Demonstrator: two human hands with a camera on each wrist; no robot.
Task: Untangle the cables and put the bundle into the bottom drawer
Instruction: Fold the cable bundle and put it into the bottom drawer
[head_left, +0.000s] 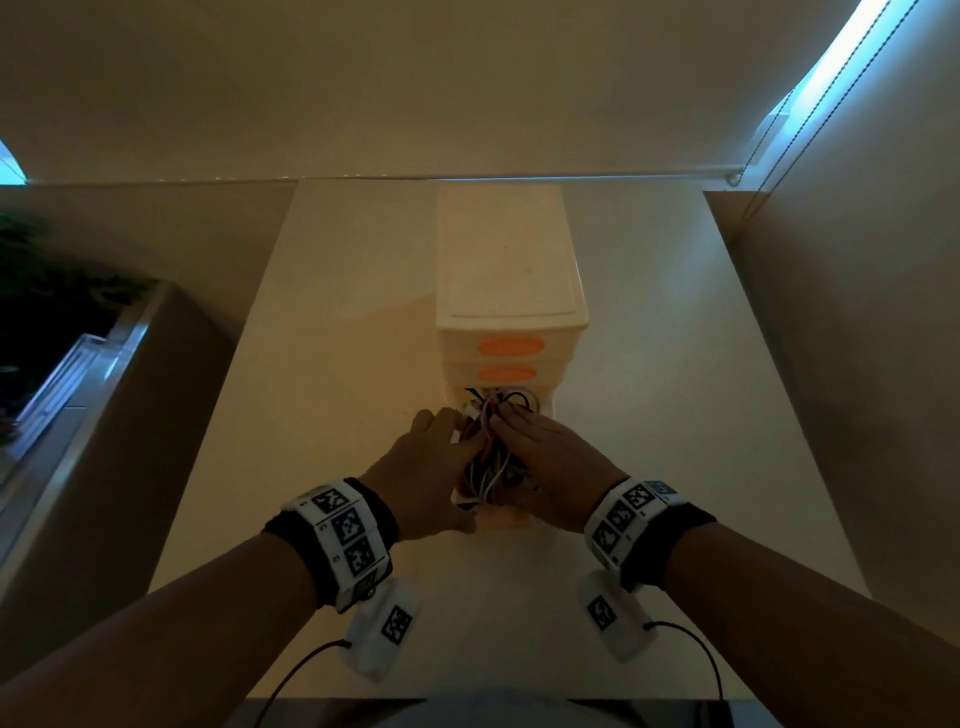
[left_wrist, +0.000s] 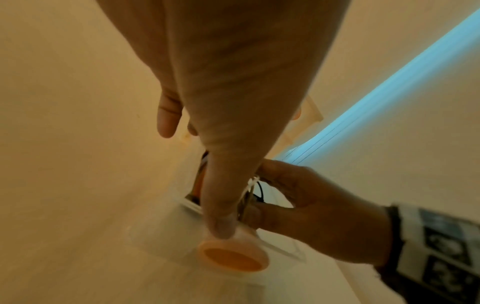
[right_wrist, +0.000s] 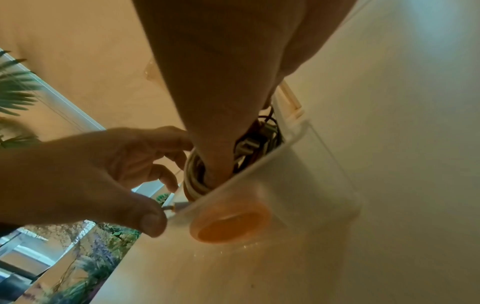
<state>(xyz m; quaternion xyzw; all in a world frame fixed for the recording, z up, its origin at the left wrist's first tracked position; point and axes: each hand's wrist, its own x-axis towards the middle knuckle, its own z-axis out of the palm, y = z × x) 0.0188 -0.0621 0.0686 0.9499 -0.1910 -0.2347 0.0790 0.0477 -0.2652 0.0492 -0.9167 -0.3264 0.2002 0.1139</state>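
I see the cable bundle (head_left: 488, 457) lying in the pulled-out bottom drawer (right_wrist: 298, 164), both my hands' fingers (right_wrist: 215, 164) curled into it; loops riding above the rim could snag when I push it shut

bottom drawer (head_left: 540, 410): mostly hidden by hands | cables (head_left: 488, 467): ends unseen (tangled)

Open bottom drawer (head_left: 462, 501) crowded: cables (head_left: 488, 457), both hands (head_left: 550, 467) fill it.
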